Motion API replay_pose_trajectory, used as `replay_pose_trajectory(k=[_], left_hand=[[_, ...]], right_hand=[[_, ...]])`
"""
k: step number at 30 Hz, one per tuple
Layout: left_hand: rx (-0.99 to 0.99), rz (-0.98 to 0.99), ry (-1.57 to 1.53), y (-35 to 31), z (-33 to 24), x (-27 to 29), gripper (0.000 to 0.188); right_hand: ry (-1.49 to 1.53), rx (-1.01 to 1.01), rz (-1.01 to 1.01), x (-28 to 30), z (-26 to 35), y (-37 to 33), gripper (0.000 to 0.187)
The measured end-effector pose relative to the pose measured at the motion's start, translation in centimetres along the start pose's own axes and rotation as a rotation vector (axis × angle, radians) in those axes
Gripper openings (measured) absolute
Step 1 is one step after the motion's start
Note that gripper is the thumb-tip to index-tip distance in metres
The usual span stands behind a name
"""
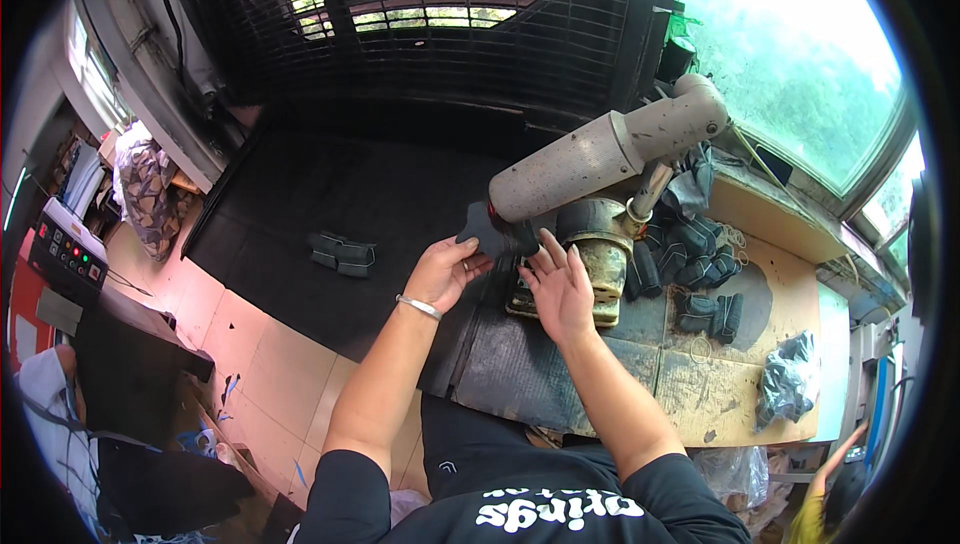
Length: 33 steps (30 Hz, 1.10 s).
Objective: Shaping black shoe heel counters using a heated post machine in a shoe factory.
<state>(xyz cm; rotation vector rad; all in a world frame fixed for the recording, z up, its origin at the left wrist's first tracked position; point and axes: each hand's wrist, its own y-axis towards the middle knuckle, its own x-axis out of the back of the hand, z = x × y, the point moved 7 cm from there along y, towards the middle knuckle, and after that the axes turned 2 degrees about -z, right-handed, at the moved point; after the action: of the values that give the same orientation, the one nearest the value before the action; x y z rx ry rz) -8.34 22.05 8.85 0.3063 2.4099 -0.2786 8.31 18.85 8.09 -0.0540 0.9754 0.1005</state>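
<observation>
"Material (pixel 481 234), dark charcoal, flat and thin, with an uneven, notched outline, sits at the blunt end of a grey machine arm (pixel 568 166), above the tabletop (pixel 735 384). Whose grip is on it?"

"The left hand (pixel 448 272) pinches its left edge between thumb and fingers, a pale band (pixel 418 306) circling the wrist. The right hand (pixel 562 292) spreads open, palm upturned, beside the other end; whether its fingertips touch cannot be told."

"Which way does it lie?"

"Its long axis runs roughly left to right, from the left hand toward the right fingertips, the right end looking darker and harder to make out."

"And the containers?"

"A crumpled plastic bag (pixel 788 381), greyish and dark inside, rests at the tabletop's right, its contents unclear. A clear plastic bag (pixel 733 474) shows below the near edge, also unreadable. Tied dark bundles (pixel 695 312) lie between machine and greyish bag."
</observation>
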Motion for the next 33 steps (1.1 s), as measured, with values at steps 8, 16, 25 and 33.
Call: replay_pose_trajectory(k=[8, 16, 25, 33], left_hand=[[-0.007, -0.031, 0.036, 1.3, -0.9, 0.3, 0.014], [-0.018, -0.128, 0.09, 4.7, -3.1, 1.2, 0.016], [-0.038, -0.12, 0.098, 4.3, -3.1, 1.0, 0.014], [-0.032, -0.103, 0.105, 3.3, -2.1, 0.5, 0.013]], right_hand=[[-0.055, -0.031, 0.049, 0.6, -0.4, 2.2, 0.061], [-0.088, -0.012, -0.009, 0.3, -0.4, 7.2, 0.047], [-0.107, 0.015, 0.003, -0.4, 0.0, 6.3, 0.052], [-0.102, 0.021, 0.01, 0.4, 0.0, 4.3, 0.056]])
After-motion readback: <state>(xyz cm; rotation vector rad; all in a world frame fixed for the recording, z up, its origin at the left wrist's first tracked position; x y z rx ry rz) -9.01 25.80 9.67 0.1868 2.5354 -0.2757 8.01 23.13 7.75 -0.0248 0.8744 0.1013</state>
